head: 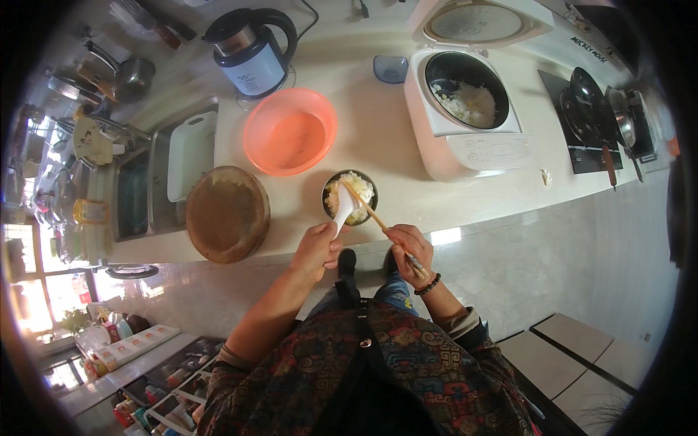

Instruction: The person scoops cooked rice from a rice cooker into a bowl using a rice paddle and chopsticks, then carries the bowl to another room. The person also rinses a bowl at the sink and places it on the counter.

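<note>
My left hand [318, 248] grips a white rice paddle [347, 203], whose blade lies over a small bowl of rice [357, 185]. Chopsticks [372, 212] are held in my right hand [410, 252], their tips meeting the paddle's blade above the rice. Yellowish bits show among the grains. The bowl stands near the counter's front edge, just beyond both hands. To the right is a white rice cooker [474, 155] with its lid [474, 24] raised. Cooked rice [471, 104] lies in its dark inner pot.
A round wooden chopping board [226, 215] and an orange plastic basin [290, 133] are left of the bowl. Behind the basin stands an electric kettle [253, 68]. A sink [158, 180] is far left; a wok [591, 103] sits on the hob at far right.
</note>
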`<action>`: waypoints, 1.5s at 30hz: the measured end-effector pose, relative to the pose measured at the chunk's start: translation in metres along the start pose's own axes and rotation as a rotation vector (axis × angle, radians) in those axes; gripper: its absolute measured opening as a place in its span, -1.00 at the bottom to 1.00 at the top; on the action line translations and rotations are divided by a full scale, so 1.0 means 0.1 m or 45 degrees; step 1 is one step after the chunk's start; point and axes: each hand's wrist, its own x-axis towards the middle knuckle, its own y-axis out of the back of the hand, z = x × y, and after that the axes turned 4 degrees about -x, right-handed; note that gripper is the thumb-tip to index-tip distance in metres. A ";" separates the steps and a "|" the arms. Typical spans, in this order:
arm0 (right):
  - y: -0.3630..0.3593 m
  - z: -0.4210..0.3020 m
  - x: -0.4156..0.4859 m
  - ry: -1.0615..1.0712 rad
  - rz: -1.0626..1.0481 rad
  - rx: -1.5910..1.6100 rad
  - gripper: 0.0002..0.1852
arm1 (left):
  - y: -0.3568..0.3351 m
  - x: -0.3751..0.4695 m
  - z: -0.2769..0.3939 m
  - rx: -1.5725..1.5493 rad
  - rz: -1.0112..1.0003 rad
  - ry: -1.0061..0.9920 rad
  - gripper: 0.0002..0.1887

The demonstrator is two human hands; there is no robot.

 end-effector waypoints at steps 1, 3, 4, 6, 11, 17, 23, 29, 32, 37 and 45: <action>-0.01 0.05 -0.03 0.005 0.020 0.012 -0.82 | 0.02 0.00 -0.01 0.012 0.005 0.001 -0.65; -0.04 0.14 -0.07 -0.061 0.051 0.056 -0.83 | 0.05 0.01 -0.02 0.034 0.003 0.002 -0.64; -0.05 0.18 -0.08 -0.047 0.104 0.130 -0.84 | 0.07 0.02 -0.03 0.042 -0.001 0.000 -0.65; -0.06 0.25 -0.08 -0.067 0.107 0.085 -0.85 | 0.10 0.02 -0.05 0.060 0.011 -0.003 -0.65; -0.06 0.29 -0.01 -0.039 0.087 -0.010 -0.87 | 0.13 -0.09 -0.03 0.160 0.050 -0.023 -0.67; -0.08 0.24 0.11 -0.026 0.037 -0.057 -0.87 | 0.13 -0.36 0.01 0.432 0.151 -0.086 -0.67; 0.01 0.04 0.24 -0.118 0.126 0.175 -0.88 | 0.20 -0.38 0.03 0.475 0.133 -0.128 -0.67; 0.12 -0.22 0.21 0.223 -0.041 -0.022 -0.88 | 0.34 -0.33 0.05 0.343 0.091 -0.030 -0.68; 0.03 -0.15 0.18 0.093 -0.085 0.002 -0.89 | 0.35 -0.34 0.05 0.376 0.064 -0.078 -0.68; -0.07 0.09 0.09 -0.144 0.071 0.124 -0.91 | 0.39 -0.41 0.06 0.431 0.035 -0.158 -0.69; -0.05 0.27 0.25 -0.085 -0.031 -0.173 -0.90 | 0.36 -0.42 0.04 0.318 -0.024 -0.178 -0.72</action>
